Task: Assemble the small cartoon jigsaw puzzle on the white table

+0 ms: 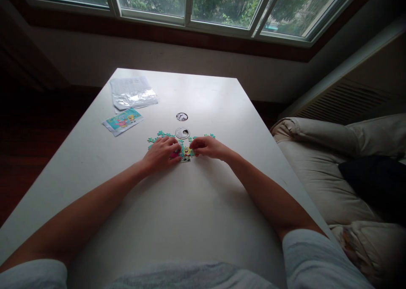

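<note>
A partly joined jigsaw puzzle [186,150] lies on the white table, showing a yellow cartoon figure and some pink at its left. My left hand [162,152] rests over the puzzle's left side, thumb and fingers apart, covering part of it. At the right edge, my right hand [207,147] has its fingertips pinched on a small puzzle piece [193,152], mostly hidden by the fingers. Loose green-blue puzzle pieces [162,133] are scattered beyond my left hand. Several more loose pieces [212,135] lie just past my right hand.
A picture card [123,120] with cartoon figures lies at the left, near a clear plastic bag with paper [133,93]. Two round fittings [182,133] show on the table [177,221] behind the puzzle. A pale sofa [317,174] stands right of the table, windows [222,5] beyond.
</note>
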A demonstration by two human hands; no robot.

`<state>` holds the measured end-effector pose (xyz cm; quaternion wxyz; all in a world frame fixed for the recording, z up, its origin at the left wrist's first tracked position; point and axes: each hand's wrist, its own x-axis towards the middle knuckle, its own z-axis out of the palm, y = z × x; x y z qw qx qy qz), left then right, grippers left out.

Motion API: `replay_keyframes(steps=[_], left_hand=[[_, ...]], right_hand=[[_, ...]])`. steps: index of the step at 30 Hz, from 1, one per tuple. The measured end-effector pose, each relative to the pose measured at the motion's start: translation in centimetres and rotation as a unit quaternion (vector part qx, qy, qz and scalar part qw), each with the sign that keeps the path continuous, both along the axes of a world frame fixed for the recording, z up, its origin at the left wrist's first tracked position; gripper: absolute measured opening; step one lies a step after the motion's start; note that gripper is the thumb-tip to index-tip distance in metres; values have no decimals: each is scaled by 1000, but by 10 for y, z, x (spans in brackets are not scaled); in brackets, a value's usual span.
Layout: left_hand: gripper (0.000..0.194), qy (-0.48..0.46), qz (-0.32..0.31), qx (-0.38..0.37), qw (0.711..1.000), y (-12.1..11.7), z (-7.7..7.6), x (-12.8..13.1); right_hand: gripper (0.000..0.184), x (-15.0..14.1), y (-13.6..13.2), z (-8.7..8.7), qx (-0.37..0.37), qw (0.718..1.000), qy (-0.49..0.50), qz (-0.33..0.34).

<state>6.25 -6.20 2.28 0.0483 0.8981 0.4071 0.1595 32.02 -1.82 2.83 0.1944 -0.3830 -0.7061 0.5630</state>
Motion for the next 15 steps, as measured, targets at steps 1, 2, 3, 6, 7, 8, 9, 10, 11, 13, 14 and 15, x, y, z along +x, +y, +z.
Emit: replay_keyframes(steps=[1,2,3,6,7,8,9,10,11,13,14,15], left_hand=[[23,0,0,-1,1000,0,0,0],[23,0,0,-2,1000,0,0,0],[22,0,-1,-2,1000,0,0,0],[22,2,-2,-2,1000,0,0,0],[22,2,-2,-2,1000,0,0,0],[22,2,-2,-2,1000,0,0,0],[21,2,-1,-1,1000,1,0,0],[21,2,0,-1,1000,1,0,0],[21,3,0,-1,1000,1,0,0],[20,3,1,-1,1000,1,0,0],[21,3,1,-1,1000,1,-1,0],[21,2,1,-2,1000,2,-1,0]], right_hand=[[20,0,-1,1,-6,1000,-4,-3],[21,-1,-2,2,-14,1000,-9,-7],[21,-1,-3,3,-22,1000,-13,-12],[18,-2,-5,7,-39,999,-22,-24],[17,-2,-5,7,-37,999,-28,-23],[18,-1,-5,8,-28,999,-35,-18],[19,-1,-5,9,-15,999,-43,-11],[20,-1,-5,10,1,999,-49,-1],[22,0,-6,11,20,998,-54,10],[27,0,-7,13,44,997,-58,34],[28,0,-8,14,48,996,-59,45],[29,0,-9,15,48,995,-63,55]])
